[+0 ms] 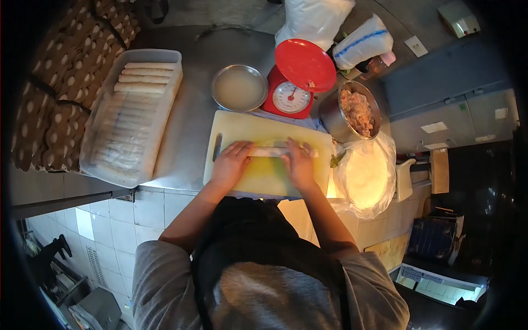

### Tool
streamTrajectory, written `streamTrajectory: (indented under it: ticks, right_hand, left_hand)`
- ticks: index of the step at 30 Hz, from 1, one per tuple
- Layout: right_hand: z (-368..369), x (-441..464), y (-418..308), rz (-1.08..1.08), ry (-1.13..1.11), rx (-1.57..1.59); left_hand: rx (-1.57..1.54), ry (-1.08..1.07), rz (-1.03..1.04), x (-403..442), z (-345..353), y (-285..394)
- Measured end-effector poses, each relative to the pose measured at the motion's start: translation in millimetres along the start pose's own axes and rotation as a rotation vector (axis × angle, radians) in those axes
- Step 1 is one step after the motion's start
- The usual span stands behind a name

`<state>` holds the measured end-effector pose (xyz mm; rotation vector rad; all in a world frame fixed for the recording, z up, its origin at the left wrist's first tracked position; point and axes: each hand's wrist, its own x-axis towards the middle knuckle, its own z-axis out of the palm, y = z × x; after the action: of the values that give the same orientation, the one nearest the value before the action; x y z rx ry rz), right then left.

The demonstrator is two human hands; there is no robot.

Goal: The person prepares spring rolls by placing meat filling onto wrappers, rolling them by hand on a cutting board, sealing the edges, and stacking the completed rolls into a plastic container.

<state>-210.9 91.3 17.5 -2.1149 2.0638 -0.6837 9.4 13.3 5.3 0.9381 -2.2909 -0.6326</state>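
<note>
A pale, thin-skinned spring roll (pixel 270 151) lies lengthwise across the yellowish cutting board (pixel 264 179). My left hand (pixel 233 159) is closed over its left end, fingertips on the roll. At the other end my right hand (pixel 300 165) grips the roll, thumb on the near side and fingers over the top. What lies beneath the fingers is hidden. Just right of the board, round white wrappers (pixel 364 176) sit in a clear plastic bag. A steel pot (pixel 336 118) behind them holds ground meat filling (pixel 357 113).
On the left stands a plastic tub (pixel 175 82) of finished rolls, partly under clear film. Behind the board are a metal bowl (pixel 240 88) of cloudy liquid and a red kitchen scale (pixel 290 99). White plastic bags (pixel 313 22) and stacked egg trays (pixel 66 82) border the counter.
</note>
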Motion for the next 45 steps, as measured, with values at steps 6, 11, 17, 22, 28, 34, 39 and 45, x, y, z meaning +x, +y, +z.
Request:
streamTrajectory:
  ticks: [6, 11, 17, 22, 28, 34, 39, 45]
  right_hand:
    - [10, 8, -12, -0.02, 0.061, -0.012]
    - [-29, -3, 25, 0.152, 0.114, -0.008]
    - [-22, -9, 45, 0.054, 0.209, -0.104]
    - [-39, -8, 39, 0.028, 0.165, 0.014]
    - [-35, -3, 33, -0.212, -0.019, -0.004]
    - [-25, 7, 54, -0.16, -0.06, 0.159]
    - [-26, 33, 68, -0.163, 0.081, 0.011]
    - [-17, 39, 41, -0.287, 0.034, 0.101]
  left_hand:
    - [0.014, 0.025, 0.03, 1, 2, -1]
    - [-0.021, 0.023, 0.005, -2, 4, -3]
    - [0.021, 0.012, 0.018, 0, 5, -4]
    - [0.154, 0.071, 0.099, 11, 2, 25]
    - [0.067, -0.078, 0.216, 35, 30, 35]
    - [-0.013, -0.245, 0.169, 51, 27, 18]
    - [0.198, -0.22, 0.261, 86, 22, 4]
    - [0.123, -0.271, 0.206, 89, 29, 17]
